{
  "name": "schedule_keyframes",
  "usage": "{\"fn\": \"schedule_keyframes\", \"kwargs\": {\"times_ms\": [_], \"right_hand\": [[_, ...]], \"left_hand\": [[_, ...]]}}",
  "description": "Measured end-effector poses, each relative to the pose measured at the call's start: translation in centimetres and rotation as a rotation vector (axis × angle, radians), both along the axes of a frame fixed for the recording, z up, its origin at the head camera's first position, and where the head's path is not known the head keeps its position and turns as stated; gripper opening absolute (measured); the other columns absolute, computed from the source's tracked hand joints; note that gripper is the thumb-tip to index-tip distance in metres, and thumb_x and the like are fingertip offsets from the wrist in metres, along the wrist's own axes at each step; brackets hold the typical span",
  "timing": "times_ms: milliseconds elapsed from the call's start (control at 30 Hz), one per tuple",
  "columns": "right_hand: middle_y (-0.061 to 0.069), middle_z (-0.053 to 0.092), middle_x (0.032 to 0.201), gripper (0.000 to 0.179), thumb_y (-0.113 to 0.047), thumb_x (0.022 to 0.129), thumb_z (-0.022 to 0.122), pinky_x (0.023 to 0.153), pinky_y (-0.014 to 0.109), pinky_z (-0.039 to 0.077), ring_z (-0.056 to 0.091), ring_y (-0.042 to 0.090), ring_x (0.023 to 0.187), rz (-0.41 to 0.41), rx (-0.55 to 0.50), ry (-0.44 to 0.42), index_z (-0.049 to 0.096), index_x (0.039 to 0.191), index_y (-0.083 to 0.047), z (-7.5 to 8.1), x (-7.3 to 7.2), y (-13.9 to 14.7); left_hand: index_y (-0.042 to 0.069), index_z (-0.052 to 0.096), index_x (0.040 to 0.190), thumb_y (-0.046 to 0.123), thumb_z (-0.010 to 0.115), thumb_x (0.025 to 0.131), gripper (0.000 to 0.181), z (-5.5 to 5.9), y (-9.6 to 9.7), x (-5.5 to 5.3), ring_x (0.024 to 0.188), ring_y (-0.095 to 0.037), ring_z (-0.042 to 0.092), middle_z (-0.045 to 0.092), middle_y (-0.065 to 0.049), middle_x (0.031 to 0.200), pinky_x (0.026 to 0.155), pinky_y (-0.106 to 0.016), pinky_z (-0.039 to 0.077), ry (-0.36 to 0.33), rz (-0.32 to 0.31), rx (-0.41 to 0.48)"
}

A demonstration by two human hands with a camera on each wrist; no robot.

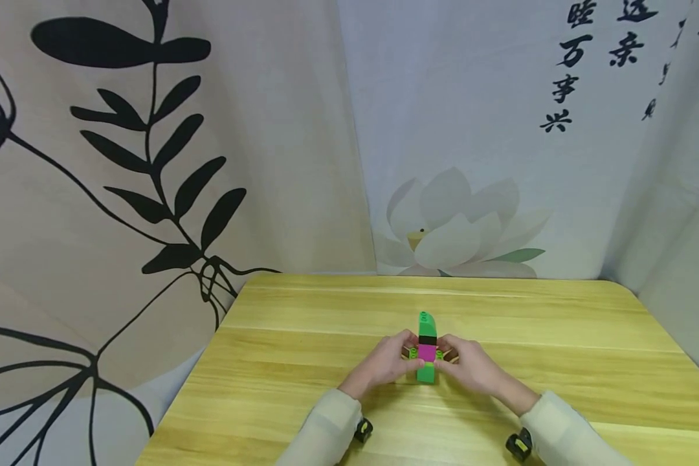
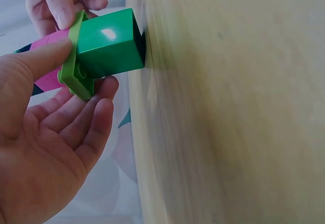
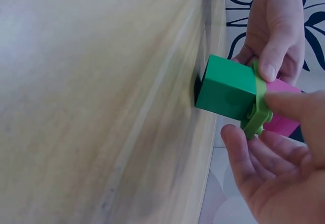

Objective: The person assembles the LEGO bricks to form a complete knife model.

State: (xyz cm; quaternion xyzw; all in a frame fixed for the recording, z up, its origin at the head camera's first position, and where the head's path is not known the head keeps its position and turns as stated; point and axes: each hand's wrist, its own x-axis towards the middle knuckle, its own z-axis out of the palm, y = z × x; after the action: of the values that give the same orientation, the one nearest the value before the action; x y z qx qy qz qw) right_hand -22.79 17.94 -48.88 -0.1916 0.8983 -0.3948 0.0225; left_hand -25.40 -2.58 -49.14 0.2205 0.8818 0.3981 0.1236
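Note:
A stack of toy building bricks (image 1: 427, 353) stands upright at the middle of the table, between both hands. From the bottom it has a green block (image 2: 109, 43), a lime plate (image 3: 259, 102) jutting out at the sides, a pink block (image 1: 426, 351), a black layer and a rounded green top. My left hand (image 1: 387, 359) grips its left side, thumb at the plate's near edge and fingers behind. On the opposite side, my right hand (image 1: 472, 364) pinches the plate between thumb and fingers. In the wrist views the green block's base is close to the tabletop.
The wooden table (image 1: 303, 310) stretches out around the hands. Behind it hangs a pale curtain (image 1: 291, 129) printed with dark plants, a lotus and characters. Each wrist wears a small black camera (image 1: 519, 444) below the sleeve cuff.

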Motion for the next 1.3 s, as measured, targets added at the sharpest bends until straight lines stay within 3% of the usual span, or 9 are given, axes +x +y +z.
{"fn": "schedule_keyframes", "kwargs": {"times_ms": [233,567,1100,1300], "right_hand": [[0.009,0.065,0.103,0.029,-0.016,0.089,0.066,0.076,0.032,0.053,0.062,0.018,0.088,-0.055,-0.039,-0.026,0.058,0.112,0.001,0.0,-0.4,-0.1],[0.008,0.064,0.104,0.025,-0.014,0.090,0.065,0.076,0.034,0.053,0.062,0.018,0.087,-0.113,-0.042,-0.088,0.059,0.110,0.000,0.0,-0.8,-0.4],[0.011,0.062,0.110,0.035,-0.010,0.088,0.067,0.071,0.033,0.053,0.061,0.019,0.085,-0.091,-0.048,-0.114,0.054,0.119,0.001,-0.5,-1.3,-0.4],[0.013,0.061,0.113,0.043,-0.009,0.087,0.068,0.070,0.033,0.053,0.061,0.020,0.086,-0.100,-0.053,-0.126,0.051,0.124,0.004,-0.5,-1.4,-0.5]], "left_hand": [[0.008,0.060,0.113,0.030,0.067,0.089,0.033,-0.1,0.4,-0.2,0.088,-0.010,0.060,0.065,-0.002,0.105,0.072,-0.023,0.050,0.025,0.039,-0.021],[0.008,0.065,0.112,0.033,0.064,0.091,0.033,-0.2,0.9,-0.3,0.087,-0.010,0.061,0.066,-0.002,0.106,0.073,-0.023,0.050,0.053,0.065,-0.048],[0.010,0.064,0.107,0.035,0.064,0.090,0.030,-0.3,1.1,-0.6,0.087,-0.011,0.058,0.064,-0.001,0.102,0.071,-0.026,0.050,0.020,0.095,-0.061],[0.010,0.060,0.108,0.031,0.067,0.089,0.029,-0.6,0.9,-0.7,0.088,-0.011,0.060,0.063,-0.002,0.104,0.075,-0.026,0.051,-0.001,0.069,-0.034]]}}
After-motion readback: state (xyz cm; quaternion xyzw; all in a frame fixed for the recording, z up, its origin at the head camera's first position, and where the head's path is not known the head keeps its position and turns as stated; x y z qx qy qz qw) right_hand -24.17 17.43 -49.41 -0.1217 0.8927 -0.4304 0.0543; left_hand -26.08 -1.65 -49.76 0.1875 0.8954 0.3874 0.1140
